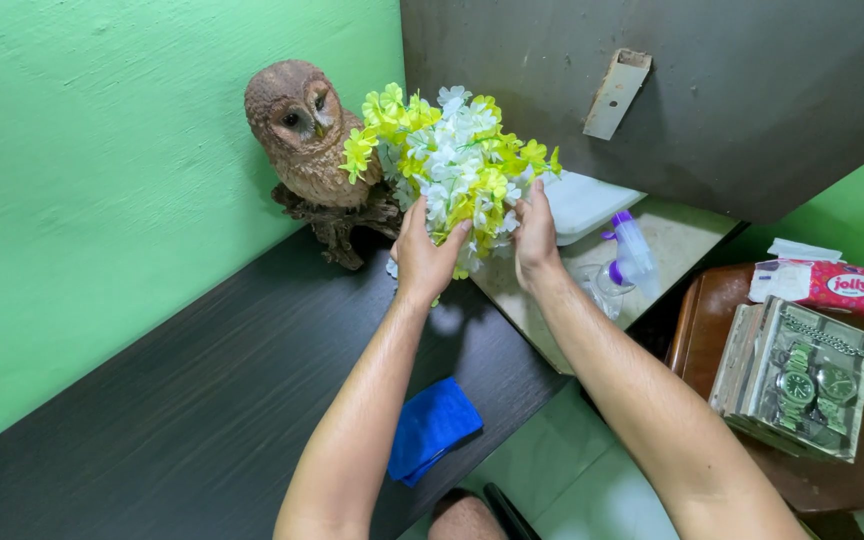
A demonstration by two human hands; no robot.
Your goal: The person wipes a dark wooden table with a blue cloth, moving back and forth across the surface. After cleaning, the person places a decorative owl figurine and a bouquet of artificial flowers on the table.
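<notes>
- Head view: you've got both hands up on the bunch of artificial flowers (452,165), yellow and white blooms, lifted off the dark tabletop (182,400).
- Your left hand (424,255) is wrapped around the lower left of the bunch, fingers curled into the blossoms, thumb pressing in from the front.
- Your right hand (535,232) clasps the lower right side, fingers tucked in among the petals. Both hands are closed on the flowers, not loose.
- The bunch sits between your two hands and just above them, its left edge brushing or nearly brushing the brown owl figurine (310,140), which stands beyond your left hand against the green wall (102,170).
- To handle it well, I'd judge you want the grip low, on the stems rather than the petals, so nothing gets crushed, and a little room kept from the owl so a leaf doesn't snag it.
- Beyond your right hand: a white lidded container (584,203) and a clear spray bottle with a purple top (632,252), close by, so mind your right elbow.
- Beneath your left forearm lies a blue cloth (432,428) on the tabletop.
- Well off to the right of your right arm, a box holding two wristwatches (797,378) and a red pack of tissues (820,283) rest on a brown surface.
</notes>
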